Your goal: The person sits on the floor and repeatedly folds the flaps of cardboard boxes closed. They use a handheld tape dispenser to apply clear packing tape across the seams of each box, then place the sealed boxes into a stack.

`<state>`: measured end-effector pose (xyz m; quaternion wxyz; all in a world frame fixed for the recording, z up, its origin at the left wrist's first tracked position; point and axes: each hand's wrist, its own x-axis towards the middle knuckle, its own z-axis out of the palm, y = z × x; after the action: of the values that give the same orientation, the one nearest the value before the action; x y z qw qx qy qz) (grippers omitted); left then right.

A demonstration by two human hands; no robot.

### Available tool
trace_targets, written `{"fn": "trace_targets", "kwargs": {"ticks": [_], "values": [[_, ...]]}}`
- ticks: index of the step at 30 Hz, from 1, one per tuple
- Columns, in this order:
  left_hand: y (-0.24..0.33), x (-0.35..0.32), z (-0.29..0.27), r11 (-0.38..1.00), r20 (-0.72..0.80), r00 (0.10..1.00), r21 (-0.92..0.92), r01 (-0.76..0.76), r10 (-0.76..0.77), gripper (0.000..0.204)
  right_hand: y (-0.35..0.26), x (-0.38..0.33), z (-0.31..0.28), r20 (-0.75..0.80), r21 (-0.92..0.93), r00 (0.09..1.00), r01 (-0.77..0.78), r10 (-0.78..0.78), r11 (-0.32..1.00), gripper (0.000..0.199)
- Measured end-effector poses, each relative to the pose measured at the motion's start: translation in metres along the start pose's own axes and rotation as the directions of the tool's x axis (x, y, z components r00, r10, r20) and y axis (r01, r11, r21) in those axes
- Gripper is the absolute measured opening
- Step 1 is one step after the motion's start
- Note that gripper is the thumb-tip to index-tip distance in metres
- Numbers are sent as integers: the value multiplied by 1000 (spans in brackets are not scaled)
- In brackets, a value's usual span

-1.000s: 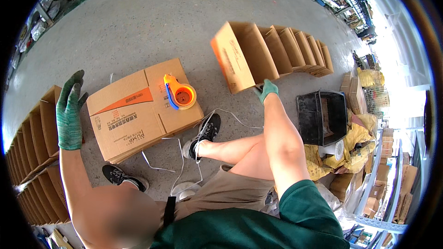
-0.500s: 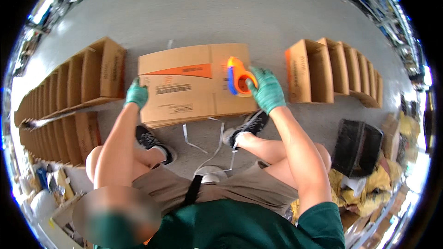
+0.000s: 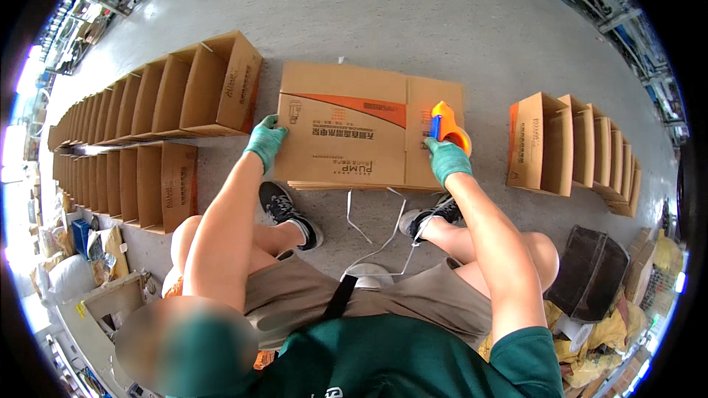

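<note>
A stack of flattened cardboard boxes (image 3: 341, 158) lies in front of me, the top one brown with an orange stripe and dark print. My left hand (image 3: 265, 143), in a green glove, grips the top sheet's left edge, fingers curled at the border. At the stack's right end, my gloved right hand (image 3: 449, 161) is closed on an orange tape dispenser (image 3: 456, 135) with a blue part at its front. The dispenser is over the top box's right flap. Part of its handle is hidden by my fingers.
Rows of opened boxes stand on the left (image 3: 240, 88) and right (image 3: 527, 140). White strapping (image 3: 359, 221) loops on the floor between my shoes. A black bin (image 3: 588, 273) and crumpled yellow material (image 3: 590, 350) are at the lower right. Loaded shelves line the far edges.
The view has shifted, so the stack and boxes appear further right. My right hand has turned with the tape dispenser and sits lower, near the right flap. My left hand stays at the left edge.
</note>
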<state>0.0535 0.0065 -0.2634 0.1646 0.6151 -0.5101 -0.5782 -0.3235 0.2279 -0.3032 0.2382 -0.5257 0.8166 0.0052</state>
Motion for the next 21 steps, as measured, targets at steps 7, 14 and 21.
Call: {"fn": "trace_targets", "kwargs": {"ticks": [7, 14, 21], "values": [[41, -4, -72, 960, -326, 909, -9, -279, 261, 24, -25, -19, -29, -51, 21, 989, -139, 140, 990, 34], [59, -37, -96, 899, -396, 841, -78, -430, 368, 46, -44, -34, -32, -32, -213, 999, 32, -40, 977, 41], [35, -39, -97, 888, -346, 862, -142, -438, 370, 42, -134, -63, -222, -558, -201, 776, 217, -294, 955, 48]]}}
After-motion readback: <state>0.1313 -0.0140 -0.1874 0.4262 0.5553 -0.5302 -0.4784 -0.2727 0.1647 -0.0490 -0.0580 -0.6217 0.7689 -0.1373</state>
